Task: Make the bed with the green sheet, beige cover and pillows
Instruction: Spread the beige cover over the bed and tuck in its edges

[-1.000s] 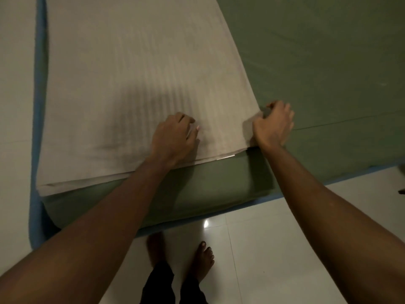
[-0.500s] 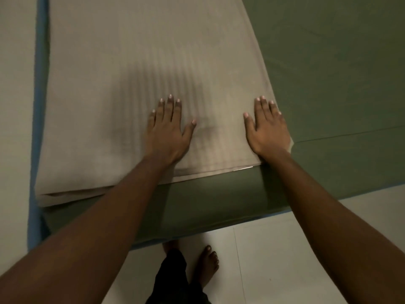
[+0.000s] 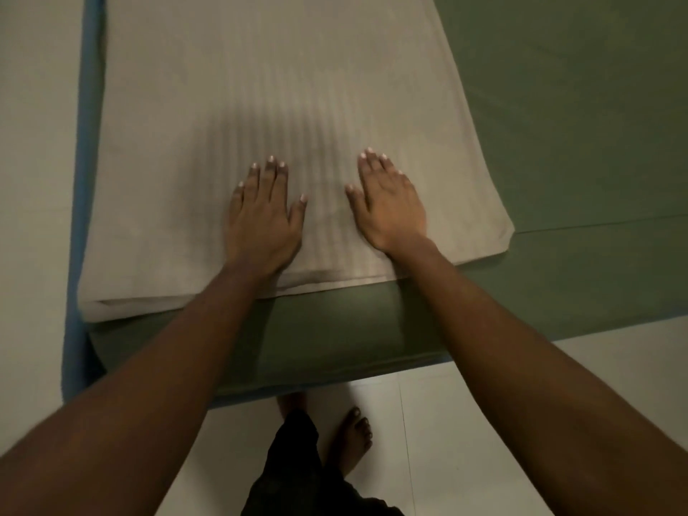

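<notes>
Plainly, from the head camera, both hands lie flat on the beige cover (image 3: pixel 268 87), which sits folded as a long strip on the green sheet (image 3: pixel 577 124). The left hand (image 3: pixel 260 221) is released, fingers straight and together, thumb out toward 3 o'clock. The right hand (image 3: pixel 391 206) is likewise spread and grasps nothing, its palm pressing the fabric just at 3 o'clock of the left, a narrow gap between the thumbs. Both rest near the cover's closest edge, at about 6 o'clock of the folded strip. That placement reads as smoothing or pinning the layers so the fold lies even before it is opened out. The sheet is drawn over the mattress and down its near side, so that part of the job looks done.

At 9 o'clock a blue edge (image 3: pixel 87 143) runs along the cover; whether it is bed frame or mat is hard to say. The cover's far end is cut off at 12 o'clock, and the sheet runs out of frame at 3 o'clock. No pillows are visible. At 6 o'clock a bare foot (image 3: pixel 353 437) stands on the pale floor (image 3: pixel 502 404); the other is mostly hidden by dark trousers (image 3: pixel 298 474). Dim light blurs the cover's layers.
</notes>
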